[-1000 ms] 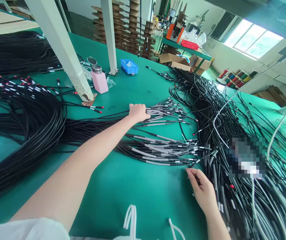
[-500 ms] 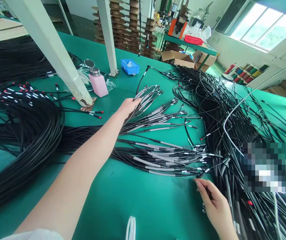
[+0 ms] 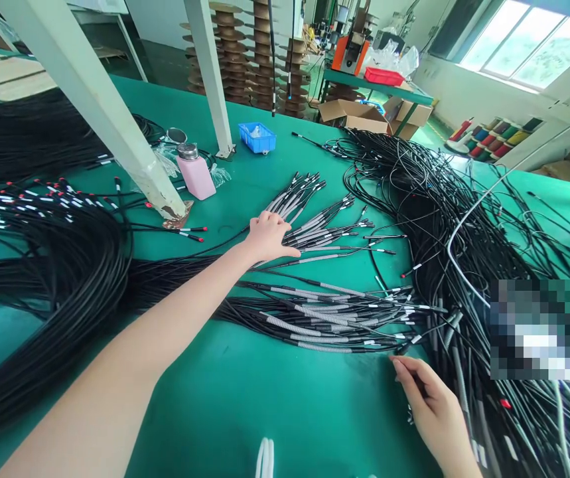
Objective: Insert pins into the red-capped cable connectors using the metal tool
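Observation:
My left hand point(image 3: 269, 237) lies palm down over a fanned bunch of black cables with grey ribbed sleeves point(image 3: 309, 229), its thumb spread away from the fingers. Below that, a second bunch of sleeved cables point(image 3: 327, 318) stretches rightward across the green table point(image 3: 285, 398). My right hand point(image 3: 431, 405) is at the right ends of this bunch, thumb and forefinger pinched together. What the pinch holds, if anything, is too small to make out. A small shiny piece point(image 3: 410, 415) shows beneath that hand.
A large heap of black cables point(image 3: 464, 232) covers the right side. Coiled cables with red tips point(image 3: 85, 265) lie at left. White posts point(image 3: 210, 79) rise from the table near a pink bottle point(image 3: 196, 174) and a blue bin point(image 3: 257, 139). A white loop point(image 3: 265, 458) is at the front edge.
My left hand has let go of the cables it gripped and opened, moving slightly down and right. One black cable end has dropped from beside it. My right hand stays nearly still.

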Demonstrator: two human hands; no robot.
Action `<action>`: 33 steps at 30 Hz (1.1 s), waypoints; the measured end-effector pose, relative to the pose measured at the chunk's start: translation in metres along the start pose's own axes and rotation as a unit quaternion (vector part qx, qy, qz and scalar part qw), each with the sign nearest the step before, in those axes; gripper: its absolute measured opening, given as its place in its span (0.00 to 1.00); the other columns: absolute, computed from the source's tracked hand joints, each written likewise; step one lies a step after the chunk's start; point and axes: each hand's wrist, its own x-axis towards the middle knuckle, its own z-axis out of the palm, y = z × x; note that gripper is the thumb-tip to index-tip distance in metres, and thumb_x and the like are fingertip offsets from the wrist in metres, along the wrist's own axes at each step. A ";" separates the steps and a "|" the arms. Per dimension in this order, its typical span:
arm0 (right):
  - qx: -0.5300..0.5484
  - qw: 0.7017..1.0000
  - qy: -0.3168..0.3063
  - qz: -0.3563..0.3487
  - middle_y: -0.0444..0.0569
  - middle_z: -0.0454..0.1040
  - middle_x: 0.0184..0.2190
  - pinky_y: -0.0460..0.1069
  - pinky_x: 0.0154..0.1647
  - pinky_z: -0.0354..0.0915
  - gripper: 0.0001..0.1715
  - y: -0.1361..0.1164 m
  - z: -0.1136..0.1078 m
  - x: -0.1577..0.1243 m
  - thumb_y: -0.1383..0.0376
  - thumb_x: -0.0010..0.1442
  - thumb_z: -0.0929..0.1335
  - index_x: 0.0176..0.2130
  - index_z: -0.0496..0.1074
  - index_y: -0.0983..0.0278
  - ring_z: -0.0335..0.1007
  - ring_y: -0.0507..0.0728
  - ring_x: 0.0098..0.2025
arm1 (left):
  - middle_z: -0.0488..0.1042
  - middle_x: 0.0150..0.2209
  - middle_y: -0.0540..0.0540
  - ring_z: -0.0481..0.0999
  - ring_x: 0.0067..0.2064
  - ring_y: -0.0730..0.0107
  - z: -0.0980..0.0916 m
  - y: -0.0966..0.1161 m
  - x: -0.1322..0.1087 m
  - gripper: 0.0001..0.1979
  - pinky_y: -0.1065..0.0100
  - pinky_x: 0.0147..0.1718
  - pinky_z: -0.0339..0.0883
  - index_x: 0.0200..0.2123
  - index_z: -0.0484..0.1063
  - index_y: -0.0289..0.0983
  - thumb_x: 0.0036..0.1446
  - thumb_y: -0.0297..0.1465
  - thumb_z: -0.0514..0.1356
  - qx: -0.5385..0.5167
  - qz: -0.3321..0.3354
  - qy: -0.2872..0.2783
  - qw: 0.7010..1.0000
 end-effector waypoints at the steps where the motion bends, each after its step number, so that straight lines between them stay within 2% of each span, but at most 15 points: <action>1: 0.000 1.000 0.000 -0.002 0.48 0.81 0.33 0.44 0.36 0.74 0.25 0.000 0.000 0.000 0.43 0.62 0.66 0.37 0.79 0.60 0.78 0.55 0.32 | 0.73 0.54 0.36 0.61 0.60 0.39 0.004 0.004 -0.002 0.27 0.49 0.55 0.57 0.45 0.80 0.39 0.45 0.49 0.70 0.020 0.007 -0.005 1.000; 4: 0.002 1.000 -0.003 -0.005 0.48 0.80 0.32 0.44 0.35 0.74 0.25 0.000 0.000 0.001 0.44 0.63 0.66 0.37 0.79 0.60 0.78 0.55 0.32 | 0.73 0.51 0.31 0.61 0.59 0.37 0.013 0.012 -0.005 0.21 0.45 0.55 0.54 0.39 0.81 0.34 0.49 0.45 0.67 0.066 0.008 0.008 0.998; 7: 0.008 1.000 -0.003 -0.009 0.48 0.80 0.32 0.44 0.33 0.73 0.24 -0.002 0.000 0.002 0.44 0.63 0.66 0.37 0.78 0.60 0.78 0.55 0.31 | 0.74 0.48 0.34 0.63 0.58 0.40 0.015 0.012 -0.002 0.15 0.47 0.54 0.56 0.35 0.80 0.35 0.54 0.41 0.63 0.074 0.005 0.015 0.997; 12: 0.006 1.000 -0.002 -0.026 0.47 0.80 0.30 0.44 0.32 0.73 0.23 -0.004 0.000 0.003 0.45 0.64 0.66 0.35 0.78 0.60 0.77 0.55 0.30 | 0.77 0.44 0.38 0.68 0.54 0.44 0.009 0.000 0.010 0.17 0.53 0.44 0.66 0.28 0.79 0.38 0.61 0.42 0.59 0.041 -0.055 0.029 0.997; 14: 0.006 1.000 -0.003 -0.028 0.47 0.80 0.30 0.45 0.33 0.73 0.23 -0.003 0.000 0.003 0.46 0.64 0.66 0.36 0.78 0.59 0.78 0.55 0.30 | 0.75 0.47 0.37 0.69 0.55 0.44 0.008 -0.002 0.013 0.15 0.53 0.44 0.67 0.32 0.79 0.37 0.63 0.40 0.58 0.031 -0.084 0.049 0.995; 16: 0.005 1.000 -0.004 -0.028 0.47 0.80 0.31 0.45 0.34 0.73 0.22 -0.002 0.000 0.002 0.46 0.64 0.66 0.37 0.78 0.59 0.78 0.55 0.31 | 0.72 0.52 0.34 0.68 0.56 0.43 0.008 0.000 0.014 0.11 0.51 0.47 0.67 0.42 0.77 0.36 0.62 0.36 0.60 0.024 -0.107 0.074 0.991; 19: 0.005 1.000 -0.004 -0.026 0.47 0.80 0.32 0.45 0.35 0.73 0.22 0.000 0.000 0.001 0.46 0.64 0.66 0.37 0.78 0.59 0.78 0.55 0.32 | 0.66 0.58 0.31 0.64 0.60 0.41 0.010 0.006 0.008 0.20 0.46 0.53 0.63 0.56 0.69 0.35 0.61 0.32 0.61 0.012 -0.110 0.105 0.988; 21: 0.004 1.000 -0.003 -0.025 0.48 0.80 0.33 0.45 0.36 0.73 0.23 0.001 0.000 0.001 0.45 0.64 0.66 0.37 0.78 0.59 0.78 0.55 0.32 | 0.65 0.59 0.31 0.61 0.63 0.41 0.010 0.010 -0.004 0.20 0.44 0.57 0.60 0.57 0.67 0.35 0.62 0.31 0.59 0.000 -0.083 0.112 0.990; 24: 0.002 1.000 -0.006 -0.021 0.48 0.81 0.33 0.46 0.36 0.74 0.24 0.002 0.001 0.000 0.44 0.63 0.66 0.37 0.78 0.59 0.78 0.56 0.33 | 0.70 0.55 0.35 0.61 0.63 0.45 0.002 0.018 -0.036 0.13 0.47 0.60 0.58 0.49 0.73 0.37 0.62 0.31 0.57 -0.031 -0.015 0.088 0.996; 27: -0.004 1.000 -0.009 -0.022 0.49 0.81 0.34 0.47 0.37 0.74 0.25 0.002 0.001 -0.001 0.43 0.63 0.65 0.37 0.78 0.59 0.79 0.57 0.34 | 0.77 0.47 0.41 0.70 0.55 0.55 -0.020 0.032 -0.083 0.09 0.56 0.58 0.63 0.38 0.78 0.40 0.62 0.32 0.57 -0.078 0.065 0.020 0.995; 29: -0.006 1.000 -0.008 -0.026 0.49 0.80 0.34 0.47 0.35 0.74 0.25 0.002 0.000 0.000 0.43 0.63 0.65 0.37 0.78 0.59 0.79 0.57 0.34 | 0.80 0.39 0.49 0.77 0.45 0.65 -0.037 0.045 -0.119 0.10 0.66 0.50 0.70 0.34 0.80 0.47 0.61 0.34 0.57 -0.129 0.145 -0.073 0.978; 30: -0.006 1.000 -0.008 -0.028 0.49 0.80 0.34 0.47 0.34 0.74 0.25 0.002 0.000 0.000 0.43 0.63 0.65 0.37 0.78 0.59 0.78 0.58 0.34 | 0.81 0.37 0.49 0.79 0.43 0.66 -0.044 0.050 -0.137 0.12 0.66 0.46 0.72 0.38 0.82 0.50 0.61 0.35 0.57 -0.192 0.215 -0.197 0.937; 31: -0.006 1.000 -0.008 -0.029 0.50 0.80 0.34 0.47 0.32 0.73 0.26 0.002 0.000 0.000 0.42 0.63 0.65 0.36 0.78 0.59 0.78 0.58 0.34 | 0.82 0.36 0.49 0.80 0.41 0.65 -0.049 0.055 -0.154 0.11 0.65 0.40 0.73 0.40 0.83 0.54 0.58 0.39 0.60 -0.223 0.268 -0.322 0.880; 32: -0.007 0.999 -0.008 -0.030 0.50 0.80 0.34 0.47 0.30 0.73 0.26 0.003 -0.001 0.000 0.42 0.62 0.65 0.36 0.78 0.59 0.78 0.58 0.34 | 0.81 0.33 0.50 0.80 0.36 0.62 -0.050 0.058 -0.171 0.09 0.63 0.31 0.73 0.36 0.83 0.59 0.50 0.42 0.64 -0.224 0.283 -0.401 0.842; 33: -0.010 0.999 -0.008 -0.031 0.51 0.80 0.34 0.47 0.29 0.72 0.27 0.003 -0.001 0.000 0.41 0.62 0.65 0.36 0.78 0.59 0.78 0.58 0.34 | 0.79 0.28 0.51 0.80 0.31 0.60 -0.049 0.059 -0.186 0.07 0.62 0.23 0.69 0.30 0.83 0.61 0.43 0.43 0.68 -0.216 0.285 -0.432 0.828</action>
